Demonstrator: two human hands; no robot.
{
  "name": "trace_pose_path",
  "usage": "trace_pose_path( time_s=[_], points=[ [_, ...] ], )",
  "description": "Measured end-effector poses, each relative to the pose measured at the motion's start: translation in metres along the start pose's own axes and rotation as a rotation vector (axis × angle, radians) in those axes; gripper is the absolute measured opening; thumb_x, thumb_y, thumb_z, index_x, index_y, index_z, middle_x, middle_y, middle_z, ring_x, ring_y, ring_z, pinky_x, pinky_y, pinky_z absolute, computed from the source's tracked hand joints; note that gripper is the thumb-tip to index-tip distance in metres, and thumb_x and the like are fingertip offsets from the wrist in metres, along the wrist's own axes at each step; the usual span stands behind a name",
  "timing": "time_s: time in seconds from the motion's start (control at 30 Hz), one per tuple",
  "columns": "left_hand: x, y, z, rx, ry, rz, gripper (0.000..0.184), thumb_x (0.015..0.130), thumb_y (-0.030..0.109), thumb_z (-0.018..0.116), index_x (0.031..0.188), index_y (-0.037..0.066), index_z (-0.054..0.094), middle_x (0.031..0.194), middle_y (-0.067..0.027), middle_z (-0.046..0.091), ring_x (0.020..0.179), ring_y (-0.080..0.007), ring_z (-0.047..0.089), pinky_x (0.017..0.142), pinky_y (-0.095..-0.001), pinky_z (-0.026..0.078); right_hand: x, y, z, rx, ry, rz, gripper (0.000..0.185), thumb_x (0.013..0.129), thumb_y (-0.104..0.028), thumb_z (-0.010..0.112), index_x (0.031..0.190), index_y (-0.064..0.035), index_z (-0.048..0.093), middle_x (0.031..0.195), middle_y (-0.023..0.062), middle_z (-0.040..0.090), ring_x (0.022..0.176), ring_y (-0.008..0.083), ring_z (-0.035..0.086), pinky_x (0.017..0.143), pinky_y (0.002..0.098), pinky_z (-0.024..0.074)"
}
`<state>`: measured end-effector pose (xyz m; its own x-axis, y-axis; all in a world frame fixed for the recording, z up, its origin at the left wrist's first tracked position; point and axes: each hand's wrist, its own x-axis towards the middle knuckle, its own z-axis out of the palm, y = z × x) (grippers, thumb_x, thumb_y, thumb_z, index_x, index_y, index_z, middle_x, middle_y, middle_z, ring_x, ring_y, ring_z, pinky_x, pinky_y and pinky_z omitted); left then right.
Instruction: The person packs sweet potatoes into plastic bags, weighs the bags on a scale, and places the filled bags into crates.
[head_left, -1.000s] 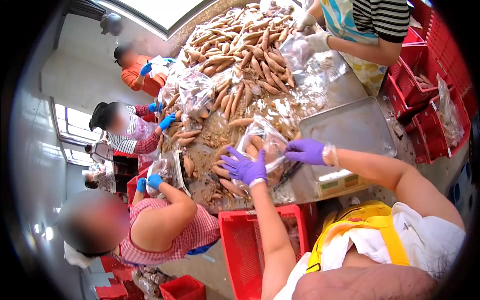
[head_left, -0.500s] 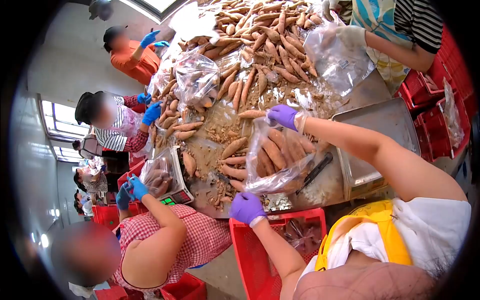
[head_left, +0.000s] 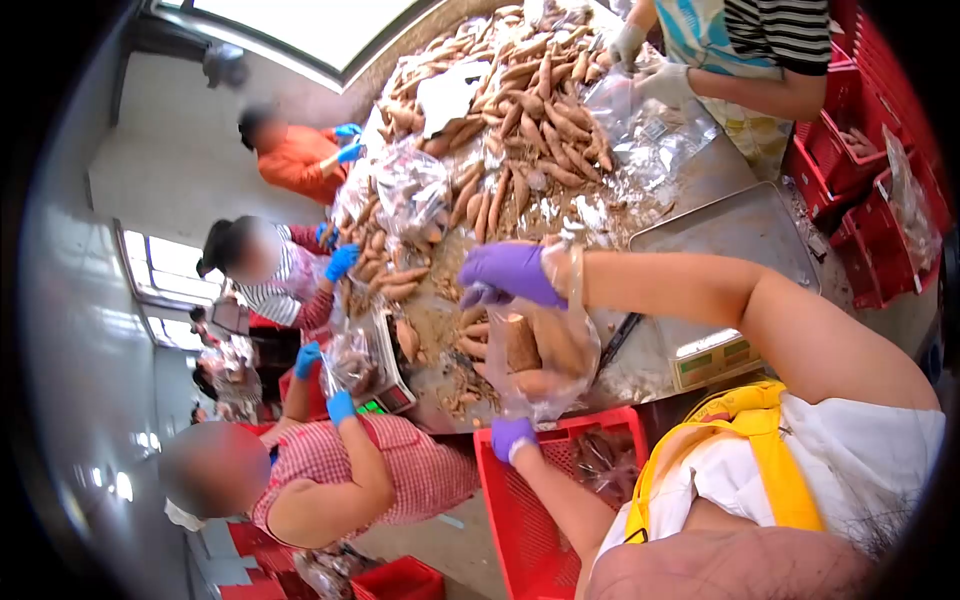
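One filled bag (head_left: 548,362) | between left grip (head_left: 513,438), pinching its edge | and right grip (head_left: 512,276), closure unclear

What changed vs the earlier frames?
Left hand, first spread over the clear bag, moved to its near end and closed on the plastic. Right hand went from the bag's right side to its far end. The bag shifted toward the red crate. Unchanged: dark tool beside the bag, metal tray farther right.
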<state>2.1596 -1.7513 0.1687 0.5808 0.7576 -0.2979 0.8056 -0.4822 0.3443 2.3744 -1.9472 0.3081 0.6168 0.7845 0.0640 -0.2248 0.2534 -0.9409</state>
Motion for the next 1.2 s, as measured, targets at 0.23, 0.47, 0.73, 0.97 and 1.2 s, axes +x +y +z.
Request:
trace_pose_path(
  time_s=[0.23, 0.47, 0.73, 0.97, 1.2],
  points=[
    [-0.009, -0.013, -0.092, -1.609, -0.498, 0.534, 0.020, 0.088, 0.013, 0.055, 0.104, 0.000, 0.057, 0.086, -0.0028, 0.058, 0.075, -0.0163, 0.051, 0.079, -0.0340, 0.044, -0.024, -0.026, 0.022, 0.175, 0.013, -0.068, 0.020, 0.087, -0.011, 0.057, 0.102, 0.0017, 0.060, 0.089, 0.0111, 0.066, 0.060, 0.0099, 0.056, 0.054, 0.0212, 0.0457],
    [-0.113, 0.155, -0.170, -1.489, -0.764, 0.770, 0.046, 0.094, 0.025, 0.047, 0.130, -0.003, 0.042, 0.120, -0.0125, 0.056, 0.104, -0.0226, 0.054, 0.089, -0.0353, 0.042, -0.134, -0.123, -0.003, 0.221, 0.113, -0.392, 0.012, 0.087, -0.003, 0.053, 0.096, -0.0003, 0.061, 0.083, 0.0072, 0.065, 0.069, 0.0102, 0.059, 0.058, 0.0230, 0.0471],
    [-0.176, 0.261, -0.162, -1.333, -1.374, 0.917, 0.056, 0.094, 0.035, 0.046, 0.128, -0.008, 0.039, 0.117, -0.0159, 0.057, 0.096, -0.0221, 0.054, 0.074, -0.0321, 0.041, -0.273, -0.125, -0.090, -0.101, 0.138, -0.788, 0.029, 0.097, -0.015, 0.043, 0.120, -0.0011, 0.052, 0.113, 0.0163, 0.061, 0.103, 0.0226, 0.059, 0.091, 0.0313, 0.0470],
    [-0.184, 0.248, -0.053, -1.459, -1.348, 0.695, 0.049, 0.095, 0.030, 0.045, 0.132, -0.002, 0.040, 0.113, -0.0129, 0.060, 0.098, -0.0242, 0.055, 0.083, -0.0368, 0.042, -0.384, -0.098, -0.098, 0.236, 0.510, -0.484, 0.038, 0.092, -0.016, 0.052, 0.126, -0.0023, 0.046, 0.106, 0.0124, 0.062, 0.092, 0.0158, 0.060, 0.085, 0.0279, 0.0484],
    [-0.197, 0.225, -0.015, -1.197, -1.204, 0.741, 0.047, 0.095, 0.025, 0.048, 0.135, 0.001, 0.040, 0.107, -0.0123, 0.061, 0.099, -0.0228, 0.056, 0.089, -0.0346, 0.042, -0.421, -0.035, -0.093, 0.128, 0.771, -0.298, 0.046, 0.089, -0.004, 0.051, 0.133, -0.0046, 0.039, 0.106, 0.0097, 0.063, 0.080, 0.0085, 0.056, 0.076, 0.0208, 0.0467]
  ],
)
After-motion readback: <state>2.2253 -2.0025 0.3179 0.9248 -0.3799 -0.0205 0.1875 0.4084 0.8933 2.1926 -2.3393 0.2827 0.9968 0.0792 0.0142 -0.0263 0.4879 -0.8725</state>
